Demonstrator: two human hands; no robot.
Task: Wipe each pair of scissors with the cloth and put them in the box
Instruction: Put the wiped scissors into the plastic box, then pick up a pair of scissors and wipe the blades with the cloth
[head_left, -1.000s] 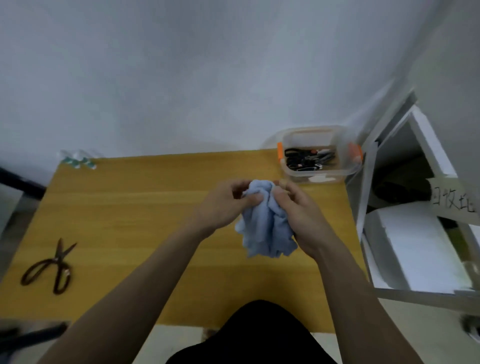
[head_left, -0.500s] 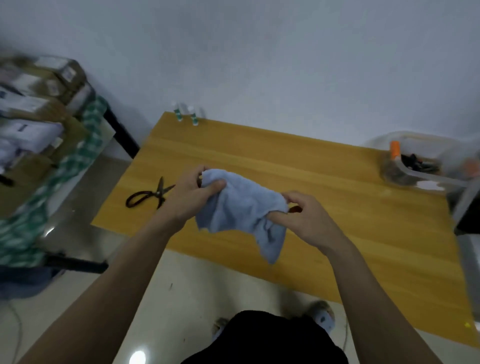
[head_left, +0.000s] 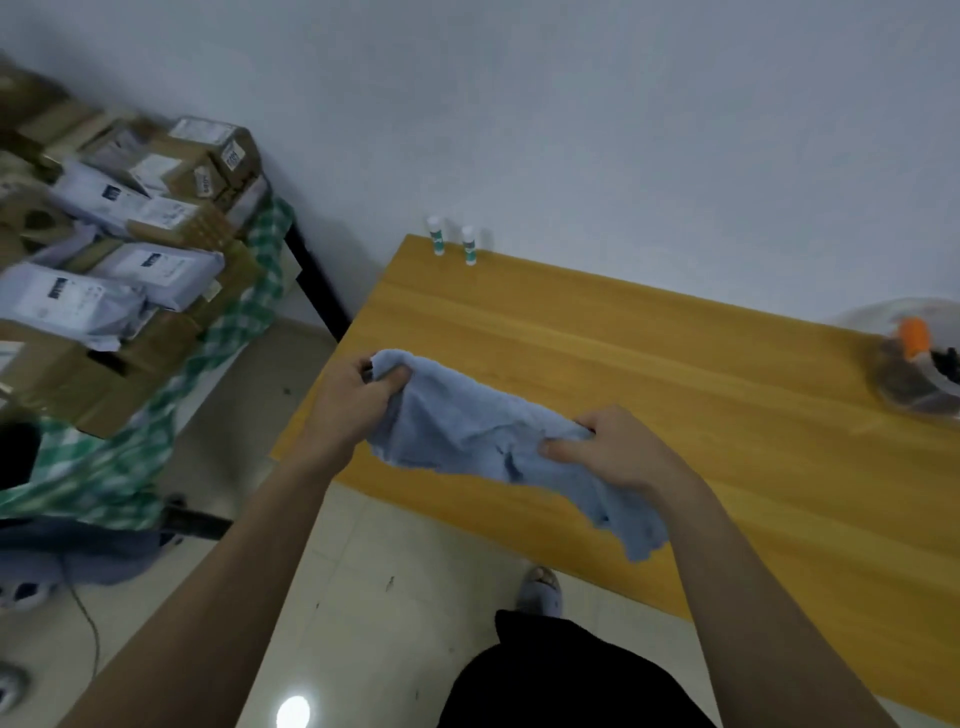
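Observation:
A light blue cloth (head_left: 467, 431) is stretched between my two hands above the near left part of the wooden table (head_left: 675, 364). My left hand (head_left: 358, 400) grips its left end and my right hand (head_left: 613, 452) grips it further right, with a loose tail hanging down. The clear plastic box (head_left: 919, 364) with an orange clip sits at the table's far right edge, dark scissors inside it. The loose black scissors on the table are hidden behind the cloth and my left hand.
Two small white glue sticks (head_left: 452, 241) stand at the table's far left corner by the wall. A side table (head_left: 249, 291) with a green checked cover holds several cardboard parcels (head_left: 130, 218) on the left. My foot (head_left: 540, 592) is on the tiled floor.
The view has swung left, so the box moved to the right edge. My hands have pulled the bunched cloth apart into a wide stretch. The black scissors went out of sight behind my left hand.

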